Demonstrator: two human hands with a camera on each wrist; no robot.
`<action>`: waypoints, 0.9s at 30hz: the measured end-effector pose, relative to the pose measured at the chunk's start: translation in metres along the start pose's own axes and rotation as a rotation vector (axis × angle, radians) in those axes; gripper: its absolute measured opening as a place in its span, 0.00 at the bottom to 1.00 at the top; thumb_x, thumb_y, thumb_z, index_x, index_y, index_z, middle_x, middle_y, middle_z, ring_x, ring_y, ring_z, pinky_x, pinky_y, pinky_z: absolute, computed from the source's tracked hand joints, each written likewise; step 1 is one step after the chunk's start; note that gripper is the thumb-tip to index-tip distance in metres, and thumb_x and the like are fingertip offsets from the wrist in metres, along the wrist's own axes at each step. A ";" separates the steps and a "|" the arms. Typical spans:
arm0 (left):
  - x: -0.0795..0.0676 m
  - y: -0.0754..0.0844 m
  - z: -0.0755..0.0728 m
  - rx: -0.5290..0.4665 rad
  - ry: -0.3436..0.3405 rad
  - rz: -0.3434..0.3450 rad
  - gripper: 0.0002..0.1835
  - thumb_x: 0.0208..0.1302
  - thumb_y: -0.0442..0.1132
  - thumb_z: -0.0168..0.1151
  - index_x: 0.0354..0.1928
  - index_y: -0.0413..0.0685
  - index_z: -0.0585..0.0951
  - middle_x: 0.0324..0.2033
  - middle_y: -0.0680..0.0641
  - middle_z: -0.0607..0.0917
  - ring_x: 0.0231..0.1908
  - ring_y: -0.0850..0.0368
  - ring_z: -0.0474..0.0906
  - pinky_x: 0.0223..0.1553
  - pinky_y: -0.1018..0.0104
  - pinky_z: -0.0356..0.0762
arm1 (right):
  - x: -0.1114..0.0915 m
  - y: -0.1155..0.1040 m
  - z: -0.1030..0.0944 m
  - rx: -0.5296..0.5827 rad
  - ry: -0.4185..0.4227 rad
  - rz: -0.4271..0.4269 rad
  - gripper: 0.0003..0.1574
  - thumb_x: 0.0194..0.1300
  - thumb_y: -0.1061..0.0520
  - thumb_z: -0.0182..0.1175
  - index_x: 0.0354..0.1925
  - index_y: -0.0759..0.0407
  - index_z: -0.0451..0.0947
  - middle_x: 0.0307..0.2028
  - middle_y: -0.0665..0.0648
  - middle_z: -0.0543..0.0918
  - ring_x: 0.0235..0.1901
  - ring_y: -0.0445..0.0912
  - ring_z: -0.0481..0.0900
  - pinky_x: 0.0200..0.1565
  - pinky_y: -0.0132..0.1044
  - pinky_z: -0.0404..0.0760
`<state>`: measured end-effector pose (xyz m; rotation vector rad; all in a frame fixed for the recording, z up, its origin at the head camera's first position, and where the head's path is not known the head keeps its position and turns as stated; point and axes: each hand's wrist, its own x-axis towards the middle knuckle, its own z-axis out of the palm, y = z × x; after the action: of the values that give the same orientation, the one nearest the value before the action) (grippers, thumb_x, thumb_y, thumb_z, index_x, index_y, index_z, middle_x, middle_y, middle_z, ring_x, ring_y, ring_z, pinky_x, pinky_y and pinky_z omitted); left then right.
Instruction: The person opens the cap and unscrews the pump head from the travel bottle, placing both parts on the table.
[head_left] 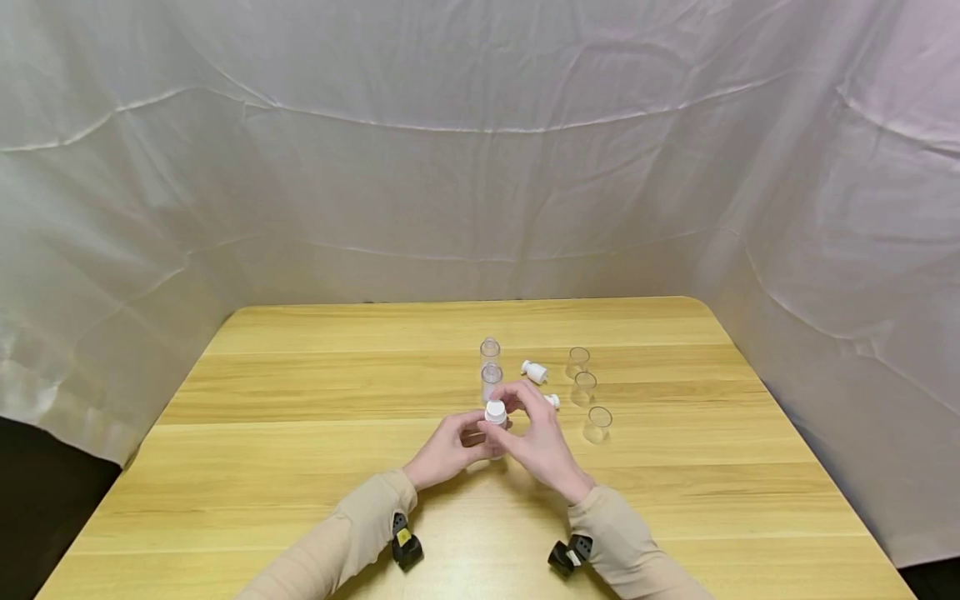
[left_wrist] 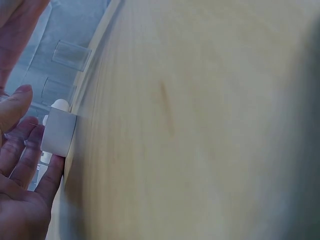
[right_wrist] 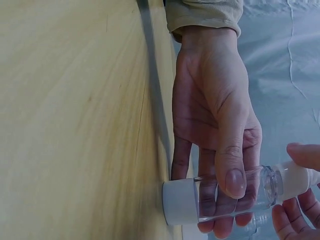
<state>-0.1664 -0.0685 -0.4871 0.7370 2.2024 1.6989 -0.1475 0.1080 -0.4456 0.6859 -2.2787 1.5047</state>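
Between the two hands stands a clear bottle (right_wrist: pixel 270 186) with a white base (right_wrist: pixel 180 201), upright close at the wooden tabletop. The left hand (head_left: pixel 447 450) wraps its thumb and fingers round the clear body; in the left wrist view one finger touches the white base (left_wrist: pixel 59 132). Up at the neck, the right hand (head_left: pixel 542 440) pinches the white pump head (head_left: pixel 496 410) of that bottle between thumb and fingers. Part of the right hand lies outside the right wrist view.
Two more clear bottles (head_left: pixel 491 382) stand just beyond the hands. Two loose white pump heads (head_left: pixel 535 372) lie to their right, one partly hidden by the right hand. Farther right, three clear caps (head_left: pixel 597 425) stand in a row. Pale cloth (head_left: pixel 480 183) hangs behind the table.
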 end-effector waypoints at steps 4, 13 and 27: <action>0.000 0.000 0.000 -0.012 -0.001 0.005 0.24 0.65 0.34 0.67 0.63 0.38 0.77 0.60 0.36 0.82 0.62 0.40 0.80 0.64 0.61 0.79 | 0.000 0.000 -0.001 -0.012 0.006 -0.029 0.20 0.55 0.65 0.74 0.45 0.61 0.79 0.42 0.55 0.83 0.39 0.44 0.81 0.43 0.41 0.85; 0.000 -0.001 0.000 -0.008 -0.014 0.028 0.24 0.66 0.33 0.66 0.62 0.35 0.77 0.61 0.34 0.81 0.62 0.38 0.78 0.67 0.55 0.77 | -0.001 0.000 -0.003 -0.009 -0.060 -0.031 0.27 0.54 0.67 0.72 0.53 0.64 0.78 0.48 0.59 0.83 0.47 0.46 0.80 0.52 0.35 0.84; 0.000 -0.001 0.000 -0.023 -0.017 0.019 0.26 0.66 0.32 0.66 0.64 0.35 0.75 0.62 0.33 0.80 0.62 0.37 0.78 0.66 0.57 0.78 | -0.002 -0.001 -0.005 -0.057 -0.067 -0.053 0.27 0.54 0.69 0.71 0.54 0.63 0.78 0.48 0.59 0.84 0.47 0.49 0.82 0.54 0.43 0.85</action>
<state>-0.1666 -0.0687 -0.4878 0.7657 2.1675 1.7177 -0.1448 0.1124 -0.4440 0.7847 -2.3238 1.4072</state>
